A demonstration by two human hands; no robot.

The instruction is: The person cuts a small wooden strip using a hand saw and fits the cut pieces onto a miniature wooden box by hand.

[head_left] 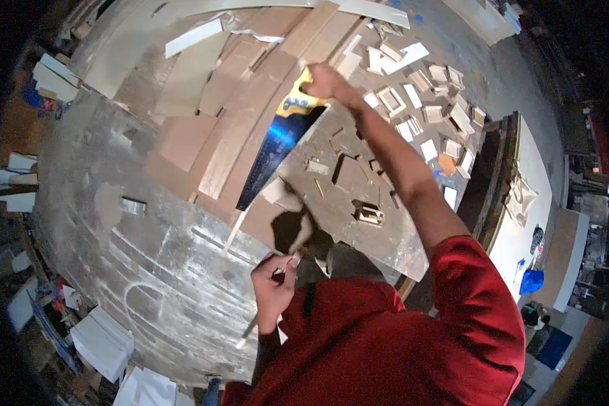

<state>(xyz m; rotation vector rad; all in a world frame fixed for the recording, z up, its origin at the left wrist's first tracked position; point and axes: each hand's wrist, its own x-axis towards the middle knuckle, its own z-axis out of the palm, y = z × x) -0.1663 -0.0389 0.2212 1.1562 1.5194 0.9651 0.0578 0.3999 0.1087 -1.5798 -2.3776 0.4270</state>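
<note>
My right hand (pixel 327 84) is wrapped round the yellow handle of a hand saw (pixel 275 145), out at the end of my stretched arm. The saw's dark blue blade slants down over the wooden boards. Its tip is close to a thin wooden strip (pixel 234 232) that sticks out past the boards' end; I cannot tell whether they touch. Close to my body, my left hand (pixel 273 284) is closed, with thumb and fingertips brought together. What lies between them, if anything, is too small to name.
Long brown boards (pixel 213 152) lie across the grey worktable (pixel 183 291). Small wooden frames and blocks (pixel 419 101) are scattered at the upper right. A roll of tape (pixel 133 206) sits at left, with white stacked panels (pixel 103 344) below. A pale-topped bench (pixel 521 196) stands at right.
</note>
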